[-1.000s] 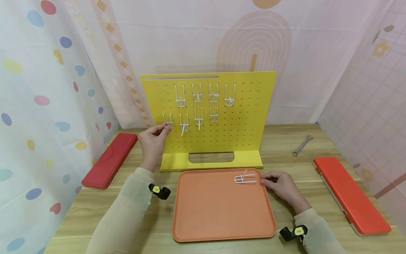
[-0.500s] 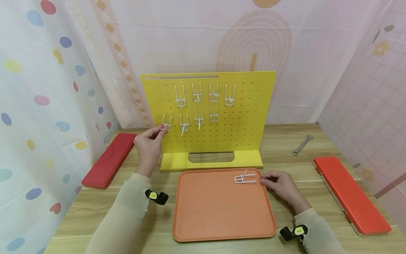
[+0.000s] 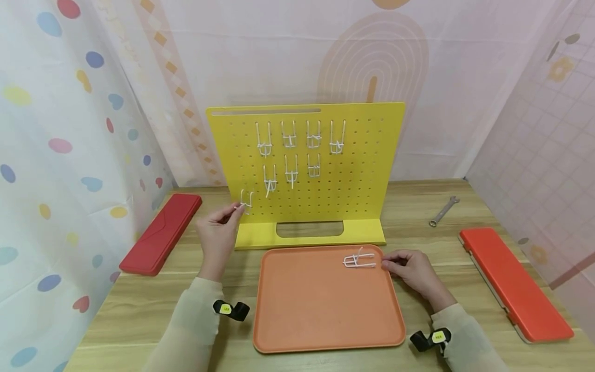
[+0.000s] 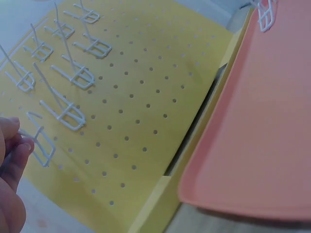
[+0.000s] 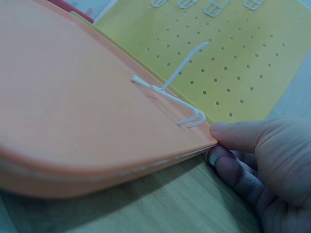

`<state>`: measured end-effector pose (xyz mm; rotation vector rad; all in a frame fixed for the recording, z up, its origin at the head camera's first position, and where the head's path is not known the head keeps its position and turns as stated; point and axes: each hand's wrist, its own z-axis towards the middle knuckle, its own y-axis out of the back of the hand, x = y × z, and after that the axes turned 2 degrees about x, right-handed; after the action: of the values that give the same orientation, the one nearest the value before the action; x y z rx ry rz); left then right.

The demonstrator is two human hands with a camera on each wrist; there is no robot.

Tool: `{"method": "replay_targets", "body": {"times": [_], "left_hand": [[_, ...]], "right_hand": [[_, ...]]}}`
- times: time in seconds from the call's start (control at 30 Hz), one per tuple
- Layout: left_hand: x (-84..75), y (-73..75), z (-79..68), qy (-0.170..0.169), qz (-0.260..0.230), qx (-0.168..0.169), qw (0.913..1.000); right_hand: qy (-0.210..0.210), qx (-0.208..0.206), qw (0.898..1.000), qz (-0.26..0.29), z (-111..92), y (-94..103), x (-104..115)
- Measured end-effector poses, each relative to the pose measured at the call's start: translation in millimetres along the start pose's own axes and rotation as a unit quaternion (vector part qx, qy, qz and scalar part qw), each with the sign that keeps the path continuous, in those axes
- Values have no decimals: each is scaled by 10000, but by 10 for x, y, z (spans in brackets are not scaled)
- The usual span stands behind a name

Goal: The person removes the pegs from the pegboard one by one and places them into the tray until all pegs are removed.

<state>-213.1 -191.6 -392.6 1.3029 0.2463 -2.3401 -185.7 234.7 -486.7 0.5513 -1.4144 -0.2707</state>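
My left hand (image 3: 217, 235) pinches a white wire pegboard hook (image 4: 43, 145) between thumb and fingers, at the lower left of the yellow pegboard (image 3: 358, 191). Whether its prongs sit in holes I cannot tell. Several similar white hooks (image 3: 291, 173) hang on the board in two rows above and to the right. At the right, my right hand (image 3: 416, 274) pinches the rim of the orange tray (image 3: 325, 310) near its far right corner, thumb on top and fingers beneath. Just beside that thumb, one loose white hook (image 5: 175, 99) lies on the tray with its arm pointing up.
A dark red case (image 3: 160, 235) lies on the table left of the pegboard. To the right are a wrench (image 3: 443, 211) and a bright red case (image 3: 516, 284). The pegboard's base stands directly behind the tray. Patterned curtains surround the table.
My left hand has moved down along the board's left edge, and the hook in it has come down from the second row to near the bottom. My right hand stays at the tray rim.
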Motion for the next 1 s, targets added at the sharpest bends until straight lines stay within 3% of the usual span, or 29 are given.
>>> {"method": "replay_targets", "body": {"times": [0.1,0.3,0.6,0.83,1.0], "left_hand": [[-49,-9,-71,-31,-89,-57,9999],[69,-55,-100,-35,-307,-92,9995],[22,-152,-185,-203,-330,460,9982],[-443,-317,-391,-271,-132,1220,9921],[-570,-435,-529,-449,-94,1850,9817]], "right_hand": [[0,-11,10000,11,-1,-2,4],[41,-3,10000,-3,4,-1,5],[32,-30,10000,-11,6,15,-3],[-22,-27,10000,-64,13,10,-8],[-79,22,9999,-72,11,12,11]]}}
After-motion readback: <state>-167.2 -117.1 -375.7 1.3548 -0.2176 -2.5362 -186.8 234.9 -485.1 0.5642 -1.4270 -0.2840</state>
